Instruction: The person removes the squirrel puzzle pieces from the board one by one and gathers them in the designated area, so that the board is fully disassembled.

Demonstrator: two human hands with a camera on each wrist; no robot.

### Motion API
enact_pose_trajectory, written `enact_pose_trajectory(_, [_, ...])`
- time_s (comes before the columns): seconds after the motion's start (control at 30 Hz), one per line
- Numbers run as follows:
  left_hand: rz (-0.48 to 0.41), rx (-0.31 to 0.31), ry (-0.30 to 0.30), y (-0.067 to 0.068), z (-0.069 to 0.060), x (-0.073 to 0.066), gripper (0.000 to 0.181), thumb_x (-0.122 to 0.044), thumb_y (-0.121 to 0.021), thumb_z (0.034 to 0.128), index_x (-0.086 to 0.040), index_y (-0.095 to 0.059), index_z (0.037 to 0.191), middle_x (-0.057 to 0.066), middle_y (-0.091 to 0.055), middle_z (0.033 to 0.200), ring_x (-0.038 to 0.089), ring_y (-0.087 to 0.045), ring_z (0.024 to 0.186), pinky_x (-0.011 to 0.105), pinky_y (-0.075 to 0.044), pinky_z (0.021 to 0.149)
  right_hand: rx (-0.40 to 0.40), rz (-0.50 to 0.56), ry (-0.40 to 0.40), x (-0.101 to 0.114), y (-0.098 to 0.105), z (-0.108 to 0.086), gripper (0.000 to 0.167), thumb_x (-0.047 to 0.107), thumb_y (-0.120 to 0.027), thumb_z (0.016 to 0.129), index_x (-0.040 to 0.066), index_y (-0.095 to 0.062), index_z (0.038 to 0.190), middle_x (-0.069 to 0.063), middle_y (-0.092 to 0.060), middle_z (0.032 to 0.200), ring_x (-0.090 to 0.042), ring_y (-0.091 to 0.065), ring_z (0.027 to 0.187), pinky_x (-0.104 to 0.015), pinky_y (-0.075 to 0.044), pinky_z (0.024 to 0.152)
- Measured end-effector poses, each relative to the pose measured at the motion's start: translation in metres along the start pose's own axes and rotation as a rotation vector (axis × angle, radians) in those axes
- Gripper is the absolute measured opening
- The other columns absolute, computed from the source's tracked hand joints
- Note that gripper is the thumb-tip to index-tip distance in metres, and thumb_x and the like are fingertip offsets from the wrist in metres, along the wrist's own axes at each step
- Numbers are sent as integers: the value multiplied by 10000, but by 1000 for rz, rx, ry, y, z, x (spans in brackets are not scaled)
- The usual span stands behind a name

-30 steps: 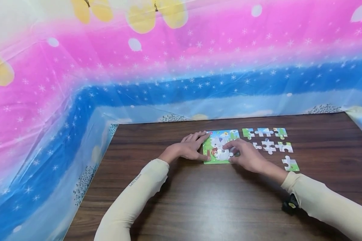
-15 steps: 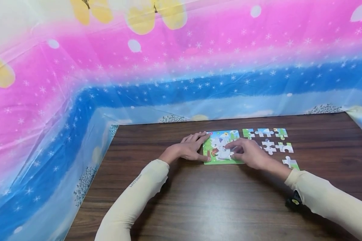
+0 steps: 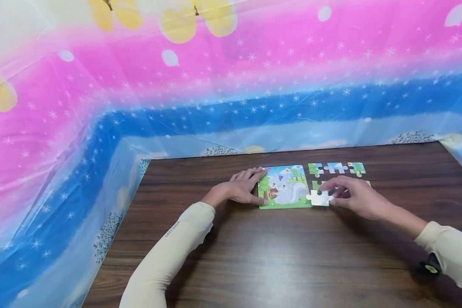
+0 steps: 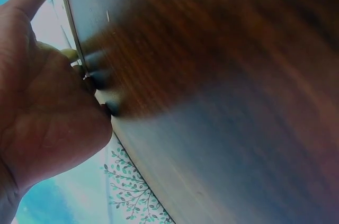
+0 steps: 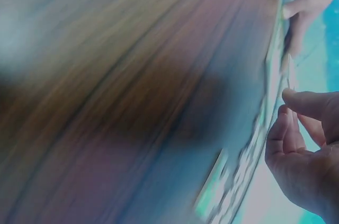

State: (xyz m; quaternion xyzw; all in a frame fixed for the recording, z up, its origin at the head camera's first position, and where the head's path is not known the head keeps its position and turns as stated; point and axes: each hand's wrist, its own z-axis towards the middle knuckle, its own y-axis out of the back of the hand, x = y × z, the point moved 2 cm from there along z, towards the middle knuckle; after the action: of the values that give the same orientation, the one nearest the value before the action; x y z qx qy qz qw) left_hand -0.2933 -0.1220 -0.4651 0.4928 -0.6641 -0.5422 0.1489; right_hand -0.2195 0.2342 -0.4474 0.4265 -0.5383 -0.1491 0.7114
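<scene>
A square board [image 3: 282, 206] with a picture of a grey squirrel lies near the back of the table. My left hand [image 3: 243, 188] rests along its left edge, thumb at the lower corner and fingers spread at the upper one. To the right of the board, my right hand [image 3: 356, 197] pinches a pale jigsaw piece [image 3: 321, 199] between thumb and fingers. In the right wrist view the jigsaw piece [image 5: 290, 73] appears edge-on, above the table. The left wrist view shows the palm of my left hand [image 4: 47, 107] beside the table edge.
More jigsaw pieces [image 3: 336, 167] lie in a row at the back right. Another piece [image 3: 315, 184] is partly visible behind my right hand, which hides others. A patterned cloth [image 3: 223, 115] hangs behind the brown table [image 3: 254, 256].
My right hand has carried the jigsaw piece rightward off the board, uncovering the squirrel's tail. It now covers several loose pieces. My left hand has stayed in place.
</scene>
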Motion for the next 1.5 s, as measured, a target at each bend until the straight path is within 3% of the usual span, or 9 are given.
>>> enact_pose_trajectory(0.23, [-13,4,1,-1,4,3,1085,-710,-642,936,-398,62,1701,-47,83,1803,251,14,1683,568,-81,1346,16,-43,-53,-23,18,-24,392,25,-780,927,214,-732,1267,-15,-733,1097,-33,-665,869,-254,-546,634])
enact_pose_trajectory(0.43, [-17,2,3,-2,4,5,1087,-709,-649,933,-402,56,1701,-47,81,1804,257,16,1683,579,-86,1340,31,-81,-39,-32,20,-31,390,18,-789,902,202,-748,1243,41,-695,948,-28,-562,734,-245,-471,593])
enact_pose_trajectory(0.77, [-9,-10,-9,2,0,0,1075,-724,-632,933,-408,49,1701,-39,61,1804,257,-4,1680,583,-91,1335,48,-80,-38,-39,24,-37,384,22,-792,909,201,-738,1245,16,-707,1076,-27,-506,720,-245,-442,598])
enact_pose_trajectory(1.0, [-20,-4,-4,-1,4,4,1083,-708,-641,936,-404,63,1700,-37,81,1803,258,9,1681,577,-83,1339,39,-90,-36,-39,22,-38,390,44,-810,902,192,-726,1253,13,-689,1068,-24,-505,745,-241,-425,615])
enact_pose_trajectory(1.23, [-23,-4,-5,-4,6,7,1089,-718,-646,929,-409,59,1699,-43,79,1802,253,4,1680,571,-86,1339,5,-94,1,-31,14,-32,373,98,-828,906,198,-723,1250,-1,-680,1131,-17,-516,767,-239,-436,627])
enact_pose_trajectory(1.4, [-9,0,2,-2,5,5,1074,-721,-642,933,-414,44,1700,-60,69,1801,243,1,1681,564,-91,1339,5,-97,21,-12,0,-15,309,178,-819,933,199,-744,1232,1,-679,1076,-48,-522,749,-245,-448,628])
enact_pose_trajectory(1.5, [1,-1,-2,3,-1,0,1069,-730,-625,937,-380,25,1710,-40,48,1804,256,-19,1680,566,-113,1333,13,-91,25,5,-9,-1,279,205,-797,957,187,-749,1231,-14,-704,1138,-93,-560,828,-268,-479,685])
